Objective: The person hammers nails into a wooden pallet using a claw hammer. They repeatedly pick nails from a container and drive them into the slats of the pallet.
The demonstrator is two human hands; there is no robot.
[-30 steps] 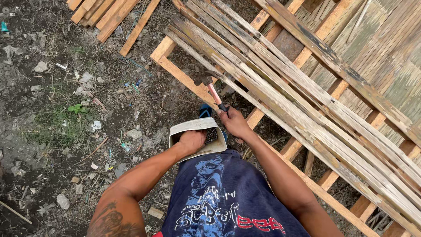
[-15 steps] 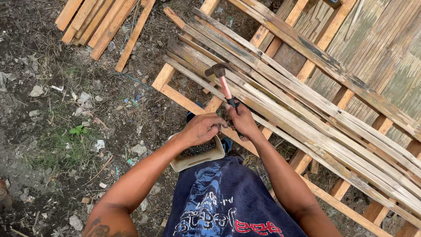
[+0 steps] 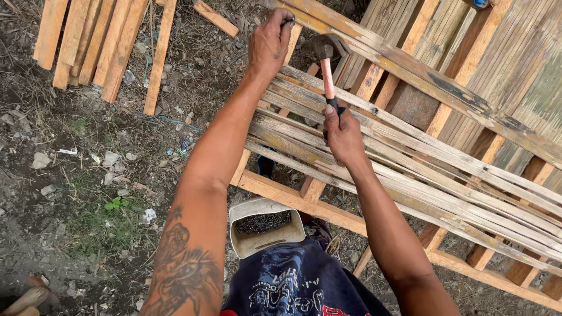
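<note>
Top centre, I see right hand (image 3: 344, 136) gripping head-heavy hammer (image 3: 326, 58) low on handle, left hand (image 3: 270, 40) pinching a nail, I judge, on stiff slat (image 3: 410, 64).

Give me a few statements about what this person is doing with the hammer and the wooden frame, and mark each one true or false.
1. The right hand grips a hammer by its handle. True.
2. The left hand rests on the white container. False: it reaches far forward to the end of a bamboo slat on the wooden frame.
3. The white container holds nails. True, small dark nails by the look of them.
4. The loose planks lie on top of the frame. False: they lie on the ground to its left.
</note>
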